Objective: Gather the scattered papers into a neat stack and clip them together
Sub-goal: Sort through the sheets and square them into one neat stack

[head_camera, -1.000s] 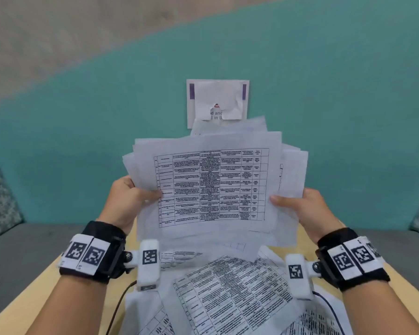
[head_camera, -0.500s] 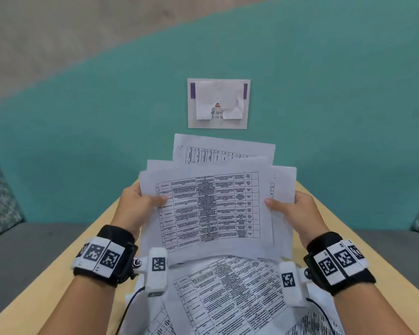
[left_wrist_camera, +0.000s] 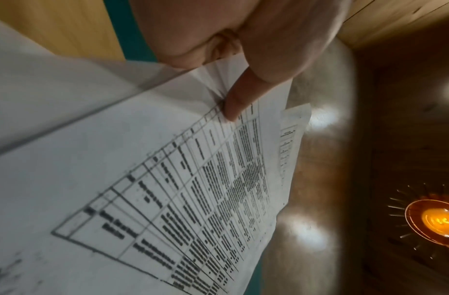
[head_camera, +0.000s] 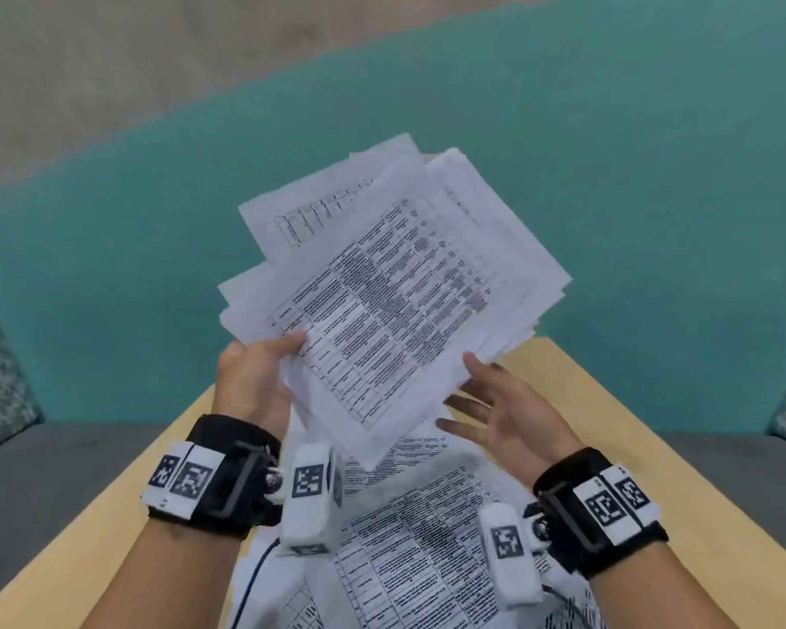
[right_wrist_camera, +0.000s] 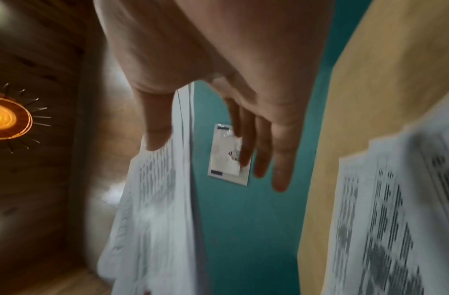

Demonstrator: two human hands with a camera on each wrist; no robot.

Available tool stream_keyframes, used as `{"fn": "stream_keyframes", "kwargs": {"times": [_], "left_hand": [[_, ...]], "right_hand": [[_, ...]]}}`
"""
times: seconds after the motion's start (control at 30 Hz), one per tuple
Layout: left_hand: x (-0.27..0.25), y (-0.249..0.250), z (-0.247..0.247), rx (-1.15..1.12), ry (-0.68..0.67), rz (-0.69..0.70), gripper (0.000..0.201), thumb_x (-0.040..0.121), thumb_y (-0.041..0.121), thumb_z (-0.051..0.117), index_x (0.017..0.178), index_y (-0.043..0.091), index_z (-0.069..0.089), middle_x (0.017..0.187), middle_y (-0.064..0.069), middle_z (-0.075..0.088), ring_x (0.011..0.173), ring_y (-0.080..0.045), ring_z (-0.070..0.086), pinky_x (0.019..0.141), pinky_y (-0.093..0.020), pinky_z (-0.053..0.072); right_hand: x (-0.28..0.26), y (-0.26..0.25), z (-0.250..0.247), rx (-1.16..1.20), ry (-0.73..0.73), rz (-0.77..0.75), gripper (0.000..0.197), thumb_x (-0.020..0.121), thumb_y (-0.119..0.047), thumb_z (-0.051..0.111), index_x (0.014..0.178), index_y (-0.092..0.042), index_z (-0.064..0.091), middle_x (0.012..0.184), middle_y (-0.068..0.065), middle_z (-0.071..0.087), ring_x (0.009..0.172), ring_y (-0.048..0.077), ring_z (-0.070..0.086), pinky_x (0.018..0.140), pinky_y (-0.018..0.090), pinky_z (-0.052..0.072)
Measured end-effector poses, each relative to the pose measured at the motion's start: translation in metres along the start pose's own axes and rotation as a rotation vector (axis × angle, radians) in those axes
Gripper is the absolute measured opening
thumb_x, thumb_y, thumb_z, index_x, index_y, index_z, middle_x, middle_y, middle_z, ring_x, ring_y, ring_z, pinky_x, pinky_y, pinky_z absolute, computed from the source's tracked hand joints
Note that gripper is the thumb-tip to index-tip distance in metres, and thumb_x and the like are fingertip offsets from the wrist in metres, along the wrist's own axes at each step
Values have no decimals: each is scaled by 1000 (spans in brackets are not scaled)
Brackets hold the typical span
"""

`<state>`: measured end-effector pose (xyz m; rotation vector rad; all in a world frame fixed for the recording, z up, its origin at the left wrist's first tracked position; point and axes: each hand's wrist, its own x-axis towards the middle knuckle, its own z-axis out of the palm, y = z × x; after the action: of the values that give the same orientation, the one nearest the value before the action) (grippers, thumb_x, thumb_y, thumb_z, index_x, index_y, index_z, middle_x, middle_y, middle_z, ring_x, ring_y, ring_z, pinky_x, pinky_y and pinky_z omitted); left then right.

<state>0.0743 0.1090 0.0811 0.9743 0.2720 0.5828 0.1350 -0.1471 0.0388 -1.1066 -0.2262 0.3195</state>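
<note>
Your left hand [head_camera: 255, 383] pinches the lower left corner of the sheaf [head_camera: 395, 292], thumb on the printed top sheet and the other fingers hidden behind it. In the left wrist view the thumb [left_wrist_camera: 241, 99] presses on the edge of the table grid, and several sheet edges fan out just under it. The sheaf is lifted above the table [head_camera: 609, 401] in the centre of the head frame, tilted so its far end points to the upper right; its sheets are uneven, with corners sticking out at the top and left.

Your right hand [head_camera: 509, 415] is spread, palm up, fingers straight, at the sheaf's lower right edge. It grips nothing. In the right wrist view its thumb [right_wrist_camera: 157, 129] lies against the sheaf's face while the fingers [right_wrist_camera: 261, 151] sit clear of the back.

More loose papers [head_camera: 418, 547] lie on the table in the lower centre, between your wrists. A notice [right_wrist_camera: 228, 157] is fixed to the teal wall [head_camera: 110, 265].
</note>
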Motion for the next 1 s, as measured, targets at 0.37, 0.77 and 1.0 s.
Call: {"fn": "stream_keyframes", "kwargs": {"times": [0.37, 0.77, 1.0], "left_hand": [[-17, 13, 7, -47, -315, -74, 38, 89, 34, 67, 121, 13, 73, 115, -5, 76, 93, -24, 71, 77, -33, 59], [6, -3, -16, 524, -410, 89, 31, 60, 13, 91, 90, 14, 84, 102, -9, 82, 91, -27, 76, 85, -39, 61], [9, -14, -20, 529, -375, 166, 53, 69, -1, 87, 116, 19, 72, 111, -4, 80, 104, -23, 76, 92, -40, 56]], "right_hand": [[3, -18, -5, 76, 181, -169, 58, 76, -8, 79, 125, 14, 56, 121, 27, 68, 107, 35, 70, 93, 48, 57], [5, -31, -33, -366, 233, -328, 23, 83, 2, 75, 100, -13, 76, 100, 3, 79, 100, 23, 73, 86, 35, 55], [6, -25, -24, -468, 192, -390, 22, 83, 1, 76, 92, -18, 76, 102, 3, 79, 106, 25, 72, 100, 43, 52]]}}
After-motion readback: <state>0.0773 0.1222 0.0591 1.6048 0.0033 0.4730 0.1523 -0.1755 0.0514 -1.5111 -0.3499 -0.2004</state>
